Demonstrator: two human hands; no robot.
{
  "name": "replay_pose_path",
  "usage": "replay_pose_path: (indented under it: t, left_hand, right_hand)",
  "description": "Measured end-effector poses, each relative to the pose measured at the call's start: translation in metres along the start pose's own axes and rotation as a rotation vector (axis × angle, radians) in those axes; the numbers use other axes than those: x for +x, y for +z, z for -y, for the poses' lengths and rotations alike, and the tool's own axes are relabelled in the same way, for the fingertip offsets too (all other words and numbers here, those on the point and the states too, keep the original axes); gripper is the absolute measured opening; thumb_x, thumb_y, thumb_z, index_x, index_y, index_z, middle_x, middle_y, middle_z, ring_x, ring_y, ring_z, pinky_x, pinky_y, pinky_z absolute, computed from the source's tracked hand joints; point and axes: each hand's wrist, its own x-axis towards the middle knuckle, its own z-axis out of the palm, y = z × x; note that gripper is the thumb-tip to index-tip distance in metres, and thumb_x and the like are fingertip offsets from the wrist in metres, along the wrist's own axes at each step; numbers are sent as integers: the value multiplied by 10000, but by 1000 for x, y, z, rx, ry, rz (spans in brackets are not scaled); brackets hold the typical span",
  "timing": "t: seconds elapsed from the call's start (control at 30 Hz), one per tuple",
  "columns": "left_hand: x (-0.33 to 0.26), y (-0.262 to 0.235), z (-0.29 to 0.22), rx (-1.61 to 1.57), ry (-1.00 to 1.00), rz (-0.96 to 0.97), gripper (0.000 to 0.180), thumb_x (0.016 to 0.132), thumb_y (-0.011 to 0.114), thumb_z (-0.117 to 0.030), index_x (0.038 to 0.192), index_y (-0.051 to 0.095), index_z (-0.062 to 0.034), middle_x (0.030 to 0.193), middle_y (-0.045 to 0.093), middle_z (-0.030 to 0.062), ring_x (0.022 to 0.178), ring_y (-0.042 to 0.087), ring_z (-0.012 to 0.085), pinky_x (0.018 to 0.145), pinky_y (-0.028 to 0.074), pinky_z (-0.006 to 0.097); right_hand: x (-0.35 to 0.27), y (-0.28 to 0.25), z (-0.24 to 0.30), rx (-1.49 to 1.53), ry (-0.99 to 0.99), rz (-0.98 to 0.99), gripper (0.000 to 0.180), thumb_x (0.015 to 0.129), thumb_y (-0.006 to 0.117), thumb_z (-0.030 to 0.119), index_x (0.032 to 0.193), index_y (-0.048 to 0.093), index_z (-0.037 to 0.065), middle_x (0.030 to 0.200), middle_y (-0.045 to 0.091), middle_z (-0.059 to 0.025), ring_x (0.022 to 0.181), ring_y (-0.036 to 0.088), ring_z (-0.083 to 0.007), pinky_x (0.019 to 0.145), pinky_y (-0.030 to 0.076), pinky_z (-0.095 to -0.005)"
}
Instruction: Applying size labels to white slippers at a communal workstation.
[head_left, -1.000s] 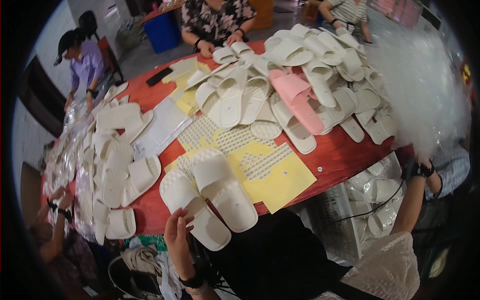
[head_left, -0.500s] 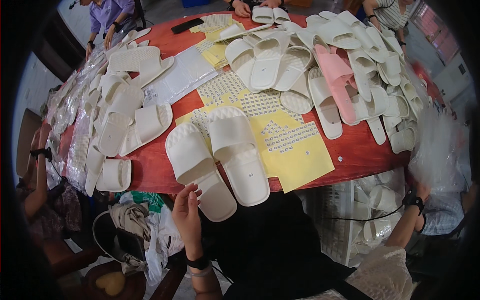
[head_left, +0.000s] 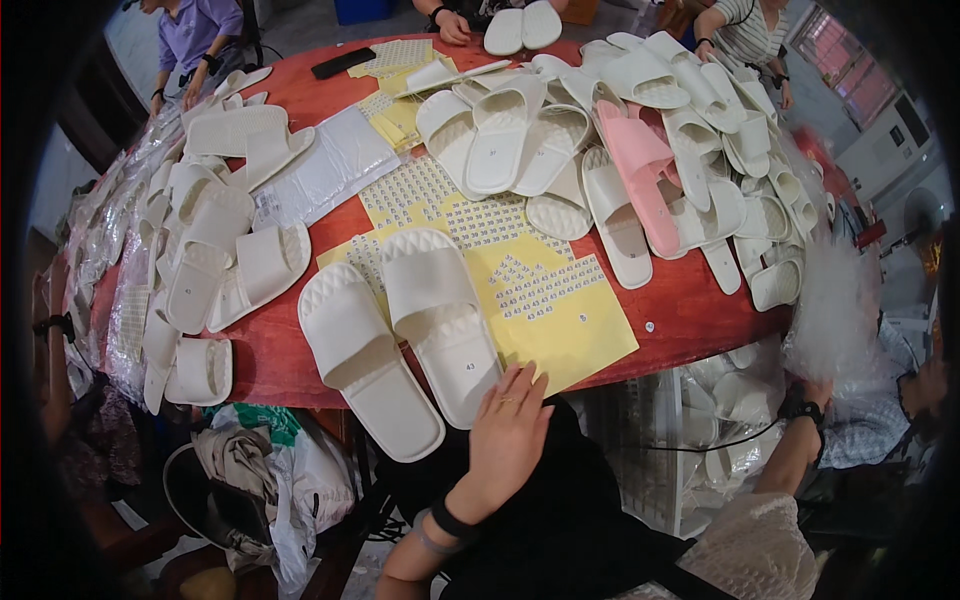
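Observation:
My left hand [head_left: 508,430] reaches up from below with its fingers stretched out. The fingertips are at the heel of a white slipper [head_left: 442,320] and over the near edge of a yellow sticker sheet [head_left: 560,320]. A matching white slipper [head_left: 365,350] lies left of it, its heel jutting past the table edge. Both slippers have their toes pointing away from me and lie partly over the sticker sheets. Far to the right, my right hand [head_left: 818,392] is at the bottom of a clear plastic bag [head_left: 832,315]; its fingers are blurred and hidden.
White slippers are heaped at the left and back right of the red table [head_left: 700,335], with one pink slipper [head_left: 640,165] among them. A black phone [head_left: 342,63] lies at the back. A crate [head_left: 675,440] of wrapped slippers stands below. Several other people sit around.
My left hand has moved right, from beside the left slipper's heel to the right slipper's heel and the sheet edge. Across the table, a pair of slippers now stands with its soles more upright.

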Motion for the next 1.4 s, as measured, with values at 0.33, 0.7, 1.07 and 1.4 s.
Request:
replay_pose_path:
  t: [0.33,0.7,1.07,1.4]
  left_hand:
    - [26,58,19,412,-27,89,672,803,685,-269,1337,440,56,1443,385,210,1363,343,330,1088,292,493]
    - [31,63,27,580,17,139,667,812,647,-389,1298,494,42,1416,423,204,1334,389,309,1062,335,472]
    - [24,67,35,535,125,58,726,755,686,-405,1289,492,48,1372,457,188,1275,432,326,1024,349,478]
    - [21,76,42,423,69,-8,698,781,656,-392,1332,464,-9,1377,438,215,1276,434,366,1031,350,493]
  right_hand:
    - [-24,-55,120,694,307,-468,293,880,563,92,1164,552,18,1122,589,-107,978,580,-190,883,471,-337]
    - [-100,-152,617,1052,-272,491,115,879,623,71,988,621,37,965,624,-72,845,608,-166,743,496,-316]
    - [-138,-95,709,897,-500,482,146,855,598,139,921,644,17,894,611,-153,852,605,-336,747,504,-387]
    - [-142,-102,717,782,-498,424,118,845,603,166,911,608,68,887,590,-96,852,607,-291,685,512,-392]
